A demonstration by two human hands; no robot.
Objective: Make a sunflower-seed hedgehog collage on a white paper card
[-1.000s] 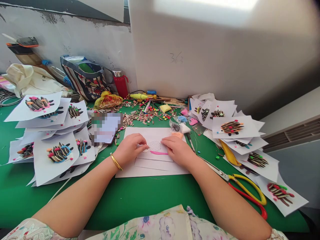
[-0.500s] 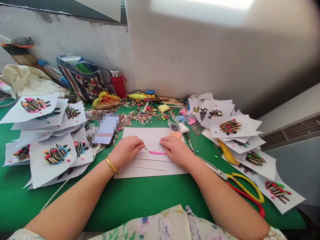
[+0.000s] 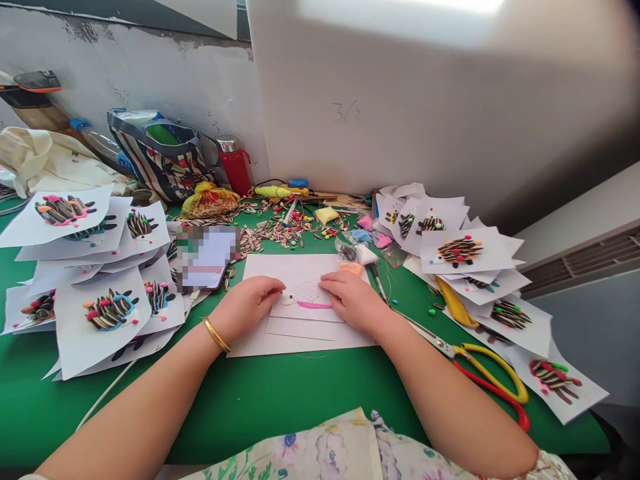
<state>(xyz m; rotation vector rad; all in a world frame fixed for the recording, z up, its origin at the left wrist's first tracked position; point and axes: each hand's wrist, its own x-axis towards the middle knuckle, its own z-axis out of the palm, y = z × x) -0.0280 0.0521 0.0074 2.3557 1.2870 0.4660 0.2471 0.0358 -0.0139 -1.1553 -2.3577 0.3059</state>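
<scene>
Both hands rested on the paper (image 3: pixel 300 273): the left hand (image 3: pixel 249 307) lay with curled fingers, the right hand (image 3: pixel 353 300) pressed fingertips beside the pink strip (image 3: pixel 315 305).

The paper (image 3: pixel 300 313) lies in the middle of the table (image 3: pixel 260 393), with both hands on it. The phone (image 3: pixel 206 257) is left of it. Seeds (image 3: pixel 273 233) lie behind it. Scissors (image 3: pixel 480 373) lie at the lower right.
</scene>
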